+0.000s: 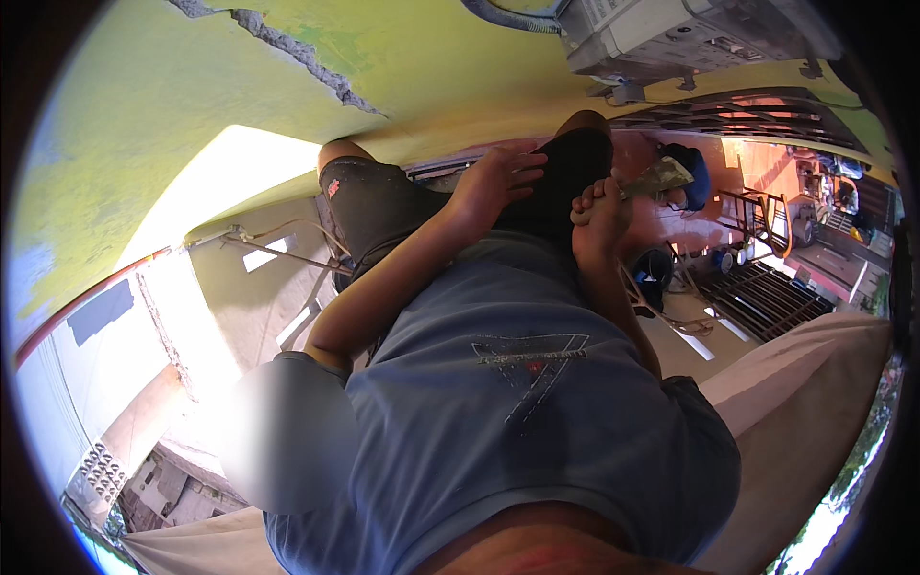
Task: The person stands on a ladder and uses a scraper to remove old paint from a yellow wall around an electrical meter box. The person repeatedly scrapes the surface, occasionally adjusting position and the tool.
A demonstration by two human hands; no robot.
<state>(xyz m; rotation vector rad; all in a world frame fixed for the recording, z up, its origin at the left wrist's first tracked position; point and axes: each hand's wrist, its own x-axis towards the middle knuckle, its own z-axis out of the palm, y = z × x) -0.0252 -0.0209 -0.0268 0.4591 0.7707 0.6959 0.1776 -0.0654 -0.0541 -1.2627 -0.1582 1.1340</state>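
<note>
My left hand is bare, held over my lap with its fingers spread. My right hand is closed around the handle of a putty knife. Its broad, stained blade points up and to the right, clear of the wall. Beyond my knees rises a yellow-green painted wall. A jagged crack in it exposes grey material and runs down toward my knees. My dark shorts lie below the hands, near the wall.
A grey metal electrical box with a conduit is fixed at the upper right. Ropes hang at the lower right. Far below are a wooden chair and a dark slatted frame. A dark metal grille lines the wall.
</note>
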